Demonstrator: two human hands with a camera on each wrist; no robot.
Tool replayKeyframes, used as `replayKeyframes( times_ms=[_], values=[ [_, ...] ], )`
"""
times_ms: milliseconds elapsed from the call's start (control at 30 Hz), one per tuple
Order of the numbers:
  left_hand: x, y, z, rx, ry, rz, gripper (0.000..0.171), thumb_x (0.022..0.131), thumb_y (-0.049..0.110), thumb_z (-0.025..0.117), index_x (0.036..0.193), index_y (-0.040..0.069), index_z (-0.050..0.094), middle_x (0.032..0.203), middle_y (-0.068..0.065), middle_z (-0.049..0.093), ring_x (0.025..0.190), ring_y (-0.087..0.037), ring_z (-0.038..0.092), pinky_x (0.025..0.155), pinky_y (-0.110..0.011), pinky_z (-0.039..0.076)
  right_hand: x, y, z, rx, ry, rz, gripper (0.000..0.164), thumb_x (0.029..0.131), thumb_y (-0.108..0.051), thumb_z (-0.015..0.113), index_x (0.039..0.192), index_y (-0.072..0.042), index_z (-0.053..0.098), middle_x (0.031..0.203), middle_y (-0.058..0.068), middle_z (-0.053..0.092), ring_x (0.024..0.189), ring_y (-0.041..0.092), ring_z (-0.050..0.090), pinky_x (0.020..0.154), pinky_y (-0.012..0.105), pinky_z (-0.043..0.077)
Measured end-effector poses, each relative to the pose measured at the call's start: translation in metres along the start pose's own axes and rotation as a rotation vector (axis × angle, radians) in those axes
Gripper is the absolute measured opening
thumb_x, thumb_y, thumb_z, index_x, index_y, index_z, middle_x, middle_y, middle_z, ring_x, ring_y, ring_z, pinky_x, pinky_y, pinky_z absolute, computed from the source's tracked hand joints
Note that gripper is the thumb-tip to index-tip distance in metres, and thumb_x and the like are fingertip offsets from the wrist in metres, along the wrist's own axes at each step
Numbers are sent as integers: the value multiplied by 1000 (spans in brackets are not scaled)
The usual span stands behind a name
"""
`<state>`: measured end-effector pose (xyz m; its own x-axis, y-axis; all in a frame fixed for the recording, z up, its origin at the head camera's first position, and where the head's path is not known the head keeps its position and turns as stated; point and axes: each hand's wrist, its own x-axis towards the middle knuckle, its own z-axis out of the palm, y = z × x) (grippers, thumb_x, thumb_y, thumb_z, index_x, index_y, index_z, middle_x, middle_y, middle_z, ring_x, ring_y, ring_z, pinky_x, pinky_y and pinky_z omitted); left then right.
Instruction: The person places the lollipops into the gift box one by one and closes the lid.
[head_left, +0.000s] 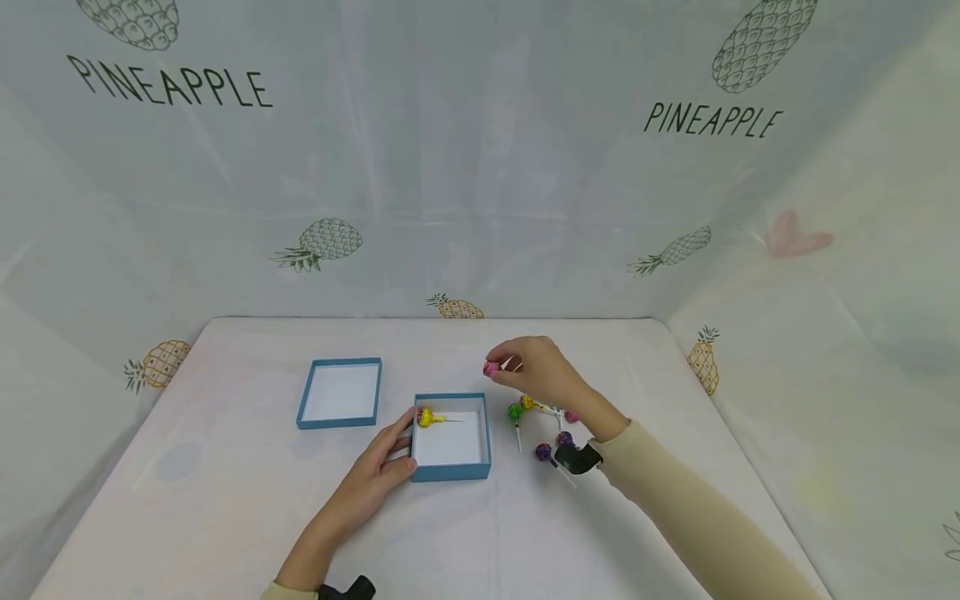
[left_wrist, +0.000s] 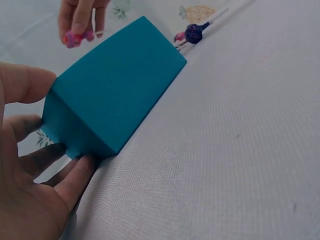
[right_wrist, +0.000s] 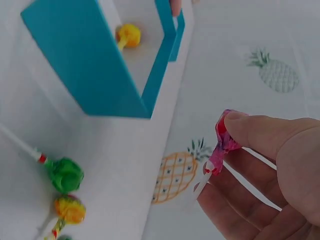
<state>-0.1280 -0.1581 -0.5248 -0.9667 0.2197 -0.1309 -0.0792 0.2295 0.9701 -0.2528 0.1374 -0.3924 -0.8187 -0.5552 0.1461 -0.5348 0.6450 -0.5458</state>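
We've got a pink-wrapped ball lollipop on a white stick (right_wrist: 225, 142) up in the air over the white-clothed desk (head_left: 187, 525), near the far right corner of the square blue cardboard-looking box (head_left: 450, 472). The right hand (head_left: 543, 369) pinches its wrapped head between thumb and forefinger. The left hand (head_left: 371, 467) has its fingers spread against the box's left wall, thumb at the near left corner. We'd keep that pinch light, stick clear of the rim, left hand just steadying. Annoyingly, the beige sleeve (head_left: 690, 508) and black wrist gear (head_left: 577, 457) crowd the loose wrapped lollipops (head_left: 543, 452), so we can't count them.
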Motion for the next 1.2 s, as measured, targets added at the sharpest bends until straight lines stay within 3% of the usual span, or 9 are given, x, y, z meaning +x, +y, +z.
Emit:
replayKeyframes(
  times_ms=[67, 300, 733, 967, 1200],
  values=[
    [0, 0, 0, 0, 4, -1, 70, 107, 28, 63, 167, 43, 31, 174, -2, 28, 153, -30, 39, 106, -16, 41, 2, -6, 5, 2, -11, 4, 21, 95, -14, 82, 116, -12, 81, 102, -4, 78, 89, 13, 70, 77, 27, 59],
    [-1, 1, 2, 18, 19, -2, 69, 107, 29, 63, 167, 42, 32, 173, -2, 30, 152, -31, 41, 118, -50, 43, 7, -22, 23, 8, -26, -36, 20, 94, -14, 83, 114, -11, 81, 101, -2, 78, 87, 12, 70, 72, 23, 58],
    [-1, 1, -1, 3, 4, 2, 70, 107, 28, 64, 167, 41, 31, 172, -2, 31, 152, -30, 42, 116, -39, 46, 13, -40, 46, 39, -63, -66, 20, 95, -15, 82, 114, -12, 81, 106, -1, 79, 89, 13, 70, 73, 22, 58],
    [0, -1, 0, -5, -10, 19, 69, 107, 27, 63, 168, 39, 30, 170, -5, 34, 150, -31, 43, 114, -42, 49, 14, -42, 63, 65, -78, -74, 20, 92, -12, 84, 112, -10, 81, 101, 1, 79, 81, 10, 68, 70, 21, 56],
    [-1, -2, -1, -18, -14, 28, 70, 107, 26, 63, 168, 39, 30, 170, -4, 34, 150, -31, 43, 113, -37, 49, 17, -40, 76, 75, -100, -69, 18, 94, -14, 83, 112, -10, 80, 100, 0, 78, 80, 12, 68, 71, 20, 56]
  ],
)
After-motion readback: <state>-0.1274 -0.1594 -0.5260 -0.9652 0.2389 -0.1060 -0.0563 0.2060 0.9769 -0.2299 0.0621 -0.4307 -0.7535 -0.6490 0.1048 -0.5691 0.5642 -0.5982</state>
